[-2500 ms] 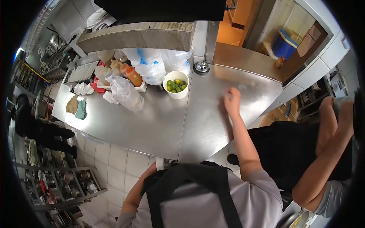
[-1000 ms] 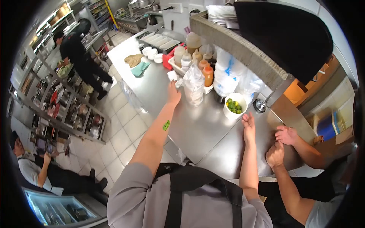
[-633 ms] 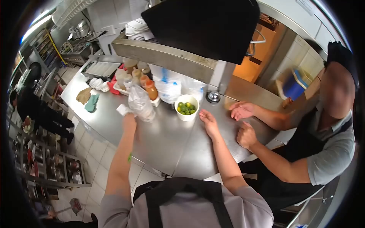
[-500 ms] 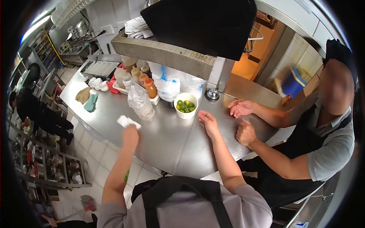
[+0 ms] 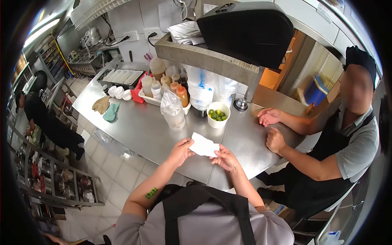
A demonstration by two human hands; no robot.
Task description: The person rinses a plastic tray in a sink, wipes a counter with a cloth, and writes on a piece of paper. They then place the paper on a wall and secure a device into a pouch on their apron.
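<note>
Above the near part of the steel counter (image 5: 143, 136), a creased white piece of paper (image 5: 203, 145) is stretched between my hands. My left hand (image 5: 181, 151) pinches its left end, and my right hand (image 5: 226, 158) grips the lower right end. Just beyond the paper stands a white tub (image 5: 216, 123) holding several small green citrus fruits (image 5: 217, 115). To the tub's left is a container wrapped in a clear plastic bag (image 5: 173, 112). Any print on the paper is too small to make out.
A co-worker (image 5: 343, 139) stands at the right, hands over the counter. Sauce bottles (image 5: 182, 96) fill a bin behind the bagged container. A service bell (image 5: 241, 104) sits right of the tub. Cloths (image 5: 111, 112) lie at the left. A metal shelf (image 5: 208, 53) overhangs the back.
My left hand has brought the white paper from the left to the middle, in front of me. My right hand has come back from beside the tub and taken its other end.
</note>
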